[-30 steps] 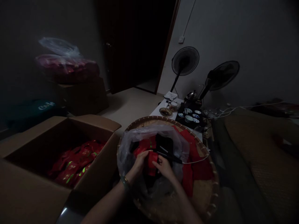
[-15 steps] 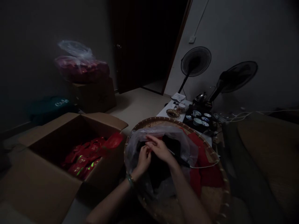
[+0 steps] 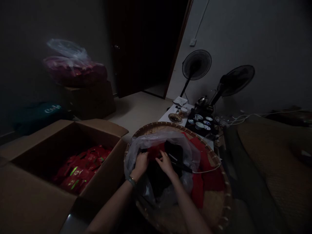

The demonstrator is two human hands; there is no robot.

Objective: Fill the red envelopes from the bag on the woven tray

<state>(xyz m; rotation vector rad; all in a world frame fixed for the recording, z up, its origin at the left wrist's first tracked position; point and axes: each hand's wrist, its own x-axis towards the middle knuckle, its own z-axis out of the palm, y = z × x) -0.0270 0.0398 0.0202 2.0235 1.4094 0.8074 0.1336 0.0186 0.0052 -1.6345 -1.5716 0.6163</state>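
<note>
A large round bamboo tray [image 3: 214, 208] is in front of me, with a crumpled clear plastic bag [image 3: 192, 152] spread open on it. Dark material fills the bag's middle. Between my hands is a blurred red packet [image 3: 154, 150]. My left hand [image 3: 141, 164], with a bangle at the wrist, has its fingers curled at the packet's left edge. My right hand [image 3: 166, 164] is at the right edge, thumb and forefinger apart. Beside it lies a black stick-like tool [image 3: 182, 166] with a white cord. Red cloth-like pieces [image 3: 212, 177] lie on the tray's right.
At left stands an open cardboard box [image 3: 97, 178] holding several red packets [image 3: 80, 169]. Behind it, a bag of pinkish-red contents [image 3: 75, 71] sits on another box [image 3: 92, 100]. A low table [image 3: 167, 113] with cups and two fans [image 3: 197, 65] stand beyond the tray.
A red packet blurred over the box's right edge is no longer there. My hands, earlier together, have moved apart and lower, with red now between them. The view has shifted slightly right.
</note>
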